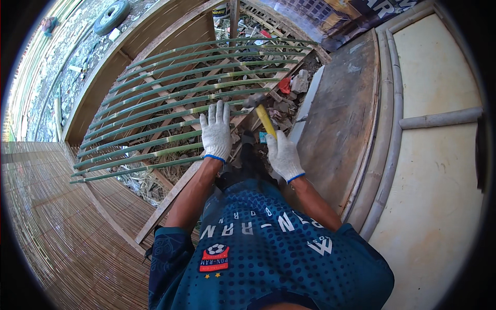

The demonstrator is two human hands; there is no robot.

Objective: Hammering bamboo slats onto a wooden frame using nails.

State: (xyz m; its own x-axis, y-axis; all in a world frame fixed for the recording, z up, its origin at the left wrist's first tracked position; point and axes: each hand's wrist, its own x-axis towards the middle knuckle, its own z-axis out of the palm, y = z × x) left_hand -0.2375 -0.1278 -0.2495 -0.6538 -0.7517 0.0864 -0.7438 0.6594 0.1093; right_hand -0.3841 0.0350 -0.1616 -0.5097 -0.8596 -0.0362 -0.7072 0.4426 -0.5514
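My right hand (283,155), in a white knit glove with a blue cuff, is closed round the yellow handle of a hammer (265,121). The hammer's dark head is raised near the right ends of a row of split green bamboo slats (175,138). Over those slats lies my left hand (216,133), gloved alike, its fingers stretched out and pointing away from me. Its palm hides part of the slats, so firm contact cannot be made out. Beneath the slats run wooden beams (170,199). No nail can be seen.
A woven bamboo mat (88,217) covers the left side. Broken bricks and rubble (289,101) lie beyond the hammer. To the right are a worn wooden board (338,119) and a pale panel wall (434,175) with bamboo poles. A tyre (112,17) lies outside at the far left.
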